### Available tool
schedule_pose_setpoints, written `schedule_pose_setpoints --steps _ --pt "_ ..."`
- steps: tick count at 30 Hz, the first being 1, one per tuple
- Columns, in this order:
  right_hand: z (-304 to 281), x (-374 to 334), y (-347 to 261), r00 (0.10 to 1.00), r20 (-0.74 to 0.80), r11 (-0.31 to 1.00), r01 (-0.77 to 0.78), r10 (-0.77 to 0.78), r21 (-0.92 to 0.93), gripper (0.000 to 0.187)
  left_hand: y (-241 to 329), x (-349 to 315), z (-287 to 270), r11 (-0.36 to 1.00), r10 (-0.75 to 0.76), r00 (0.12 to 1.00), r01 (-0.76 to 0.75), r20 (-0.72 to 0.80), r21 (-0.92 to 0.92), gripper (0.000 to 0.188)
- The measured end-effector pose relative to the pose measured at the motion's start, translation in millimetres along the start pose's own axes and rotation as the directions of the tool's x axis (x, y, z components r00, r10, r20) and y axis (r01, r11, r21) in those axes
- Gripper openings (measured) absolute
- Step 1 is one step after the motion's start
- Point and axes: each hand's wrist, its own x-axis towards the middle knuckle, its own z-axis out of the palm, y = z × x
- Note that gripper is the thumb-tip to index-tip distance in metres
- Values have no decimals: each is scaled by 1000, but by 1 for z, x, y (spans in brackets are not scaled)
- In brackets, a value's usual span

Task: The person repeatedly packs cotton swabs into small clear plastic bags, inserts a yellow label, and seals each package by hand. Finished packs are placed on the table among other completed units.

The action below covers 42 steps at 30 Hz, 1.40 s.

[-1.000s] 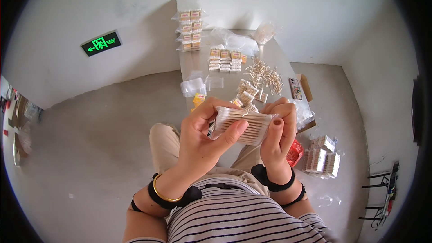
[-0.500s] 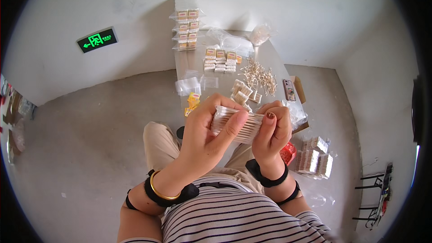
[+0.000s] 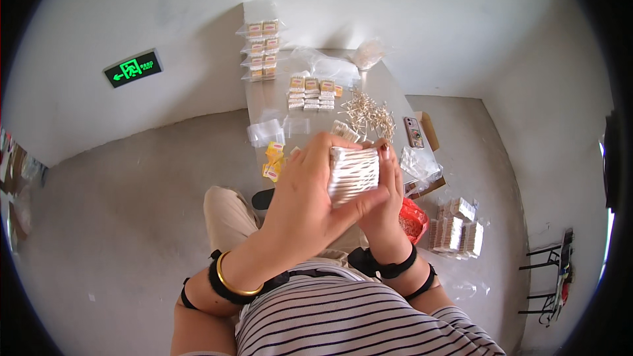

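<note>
My left fingers [image 3: 360, 209] and right fingers [image 3: 391, 181] grasp a pale, block-shaped bundle of white-tipped cotton swabs [image 3: 354, 175] held before me. Turned since half a second ago, it looks narrower, suggesting it is being repositioned. Its sticks' long axis runs roughly left to right, tips pointing sideways.

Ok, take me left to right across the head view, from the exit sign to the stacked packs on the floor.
Green exit sign → small yellow cards → held bundle of cotton swabs → phone → stacked packs on the floor.
</note>
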Motion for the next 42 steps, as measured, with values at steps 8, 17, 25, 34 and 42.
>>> schedule_pose_setpoints --steps 8,17,25,34,42 --pt "-13 0 -10 858 302 854 -481 415 195 42 -4 -5 -17 955 65 976 1 210 -297 49" --pt "-14 -7 -13 784 363 812 -573 504 110 40 5 -6 -23 944 95 981 -35 169 -328 31" --pt "1 -12 -28 782 99 788 -608 616 -101 35 3 -9 -22 963 66 988 -27 136 -269 23" --pt "-20 5 -5 675 228 646 -737 701 196 32 1 -12 -19 983 3 999 6 52 -181 22" --pt "-39 19 20 634 387 629 -761 670 158 33 10 -10 -19 995 38 999 -41 32 90 20"
